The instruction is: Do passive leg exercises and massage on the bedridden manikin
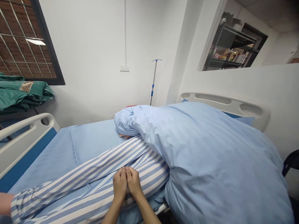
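Note:
My left hand (120,183) and my right hand (134,182) rest side by side, touching, on the nearer leg of a person lying on the bed. Their fingers are curled downward, and the fingertips are hidden, so I cannot see whether they pinch any cloth. Blue-and-white striped trousers (149,168) cover the person's legs. A light blue quilt (210,149) lies over the upper body, its edge just right of my hands. The person's fingers (124,136) peek out beneath the quilt, and a bare ankle (6,203) shows at the left edge.
The bed has a blue sheet (93,137), a footboard (25,140) at left and a headboard (252,109) at right. Behind it stands an IV pole (154,77) near the wall. Green folded cloth (25,93) lies below the barred window (25,40). A black object (291,160) is at far right.

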The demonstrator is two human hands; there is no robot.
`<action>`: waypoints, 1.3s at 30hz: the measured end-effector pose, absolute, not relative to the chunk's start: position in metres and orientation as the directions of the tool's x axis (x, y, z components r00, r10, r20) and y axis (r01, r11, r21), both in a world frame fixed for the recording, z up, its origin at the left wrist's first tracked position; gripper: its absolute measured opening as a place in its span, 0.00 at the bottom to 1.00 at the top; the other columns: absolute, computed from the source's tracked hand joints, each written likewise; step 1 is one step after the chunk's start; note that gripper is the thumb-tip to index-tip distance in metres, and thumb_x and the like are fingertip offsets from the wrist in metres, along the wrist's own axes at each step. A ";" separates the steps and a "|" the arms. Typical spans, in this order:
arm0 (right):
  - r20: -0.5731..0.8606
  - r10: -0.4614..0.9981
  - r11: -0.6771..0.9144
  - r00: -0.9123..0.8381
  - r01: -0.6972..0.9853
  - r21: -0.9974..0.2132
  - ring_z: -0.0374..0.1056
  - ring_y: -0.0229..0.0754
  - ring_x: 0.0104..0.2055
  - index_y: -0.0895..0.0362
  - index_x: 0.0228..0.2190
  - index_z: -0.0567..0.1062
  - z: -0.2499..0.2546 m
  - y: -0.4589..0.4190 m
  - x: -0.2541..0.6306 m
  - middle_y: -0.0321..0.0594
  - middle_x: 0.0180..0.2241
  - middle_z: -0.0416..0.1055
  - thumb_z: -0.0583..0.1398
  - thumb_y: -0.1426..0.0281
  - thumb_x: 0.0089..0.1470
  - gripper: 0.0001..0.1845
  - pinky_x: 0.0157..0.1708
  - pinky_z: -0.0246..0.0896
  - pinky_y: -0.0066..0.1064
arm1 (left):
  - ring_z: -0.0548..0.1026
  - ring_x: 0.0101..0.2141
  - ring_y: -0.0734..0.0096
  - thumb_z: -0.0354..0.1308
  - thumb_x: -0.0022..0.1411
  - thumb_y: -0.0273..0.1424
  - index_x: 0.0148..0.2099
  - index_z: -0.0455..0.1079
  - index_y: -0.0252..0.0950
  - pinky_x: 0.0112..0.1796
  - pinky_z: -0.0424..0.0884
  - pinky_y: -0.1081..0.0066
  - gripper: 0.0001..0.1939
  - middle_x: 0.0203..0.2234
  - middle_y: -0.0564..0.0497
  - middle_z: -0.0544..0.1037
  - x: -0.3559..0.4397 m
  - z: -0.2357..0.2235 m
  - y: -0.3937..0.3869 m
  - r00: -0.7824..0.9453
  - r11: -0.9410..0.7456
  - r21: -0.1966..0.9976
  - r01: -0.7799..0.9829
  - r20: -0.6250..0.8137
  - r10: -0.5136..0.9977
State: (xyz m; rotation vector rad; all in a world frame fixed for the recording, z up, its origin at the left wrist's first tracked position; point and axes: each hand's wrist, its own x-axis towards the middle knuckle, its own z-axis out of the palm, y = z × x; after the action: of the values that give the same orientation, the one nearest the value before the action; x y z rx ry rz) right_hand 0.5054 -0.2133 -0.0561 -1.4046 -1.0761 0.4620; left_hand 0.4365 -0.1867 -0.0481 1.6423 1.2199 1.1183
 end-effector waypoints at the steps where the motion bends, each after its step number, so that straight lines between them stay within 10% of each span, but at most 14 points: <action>1: 0.298 0.807 0.196 0.510 0.243 -0.950 0.53 0.35 0.22 0.56 0.18 0.60 -0.056 -0.213 0.508 0.32 0.18 0.58 0.48 0.58 0.56 0.21 0.23 0.48 0.26 | 0.64 0.21 0.72 0.41 0.60 0.42 0.20 0.62 0.37 0.26 0.58 0.72 0.22 0.15 0.53 0.68 0.442 -0.047 -0.188 0.148 -0.219 0.940 0.262 0.185 0.972; 7: 0.185 0.838 0.182 0.513 0.056 -0.982 0.48 0.34 0.20 0.55 0.16 0.56 -0.048 -0.208 0.521 0.30 0.16 0.51 0.49 0.55 0.53 0.21 0.20 0.47 0.26 | 0.67 0.23 0.70 0.40 0.61 0.42 0.23 0.65 0.37 0.28 0.57 0.72 0.22 0.18 0.51 0.72 0.453 -0.060 -0.193 0.208 -0.275 0.892 0.358 0.211 0.955; 17: 0.429 0.820 0.099 0.378 0.646 -0.757 0.52 0.33 0.20 0.57 0.18 0.65 -0.036 -0.222 0.545 0.33 0.15 0.58 0.47 0.63 0.58 0.21 0.24 0.40 0.28 | 0.68 0.25 0.69 0.41 0.61 0.42 0.24 0.67 0.37 0.29 0.59 0.72 0.22 0.20 0.49 0.74 0.454 -0.058 -0.193 0.237 -0.295 0.873 0.388 0.215 0.947; 28: 0.279 0.804 0.202 0.526 0.200 -0.959 0.49 0.34 0.20 0.55 0.17 0.54 -0.045 -0.218 0.567 0.30 0.16 0.53 0.45 0.57 0.57 0.21 0.22 0.47 0.26 | 0.65 0.22 0.72 0.40 0.61 0.42 0.22 0.64 0.36 0.27 0.57 0.72 0.22 0.17 0.52 0.71 0.499 -0.047 -0.199 0.242 -0.300 0.907 0.297 0.232 0.942; 34: 0.421 0.829 0.043 0.369 0.708 -0.705 0.53 0.34 0.21 0.56 0.19 0.64 -0.028 -0.230 0.582 0.33 0.17 0.60 0.46 0.63 0.58 0.20 0.24 0.42 0.28 | 0.65 0.23 0.71 0.40 0.61 0.40 0.22 0.63 0.37 0.28 0.55 0.72 0.21 0.18 0.51 0.71 0.495 -0.058 -0.199 0.299 -0.333 0.875 0.350 0.233 0.925; 39: 0.425 0.798 -0.009 0.427 0.714 -0.700 0.56 0.34 0.21 0.56 0.19 0.64 -0.039 -0.232 0.589 0.34 0.16 0.62 0.44 0.63 0.60 0.22 0.25 0.43 0.28 | 0.64 0.24 0.72 0.41 0.60 0.41 0.22 0.63 0.37 0.29 0.55 0.72 0.20 0.18 0.52 0.69 0.499 -0.054 -0.198 0.287 -0.300 0.883 0.362 0.201 0.937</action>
State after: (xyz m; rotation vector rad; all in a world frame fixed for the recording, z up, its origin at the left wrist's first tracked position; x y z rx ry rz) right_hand 0.5885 -0.2317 -0.0387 -1.7457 -1.3135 0.1131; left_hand 0.4992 -0.1983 -0.0538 1.8158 1.1712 0.9811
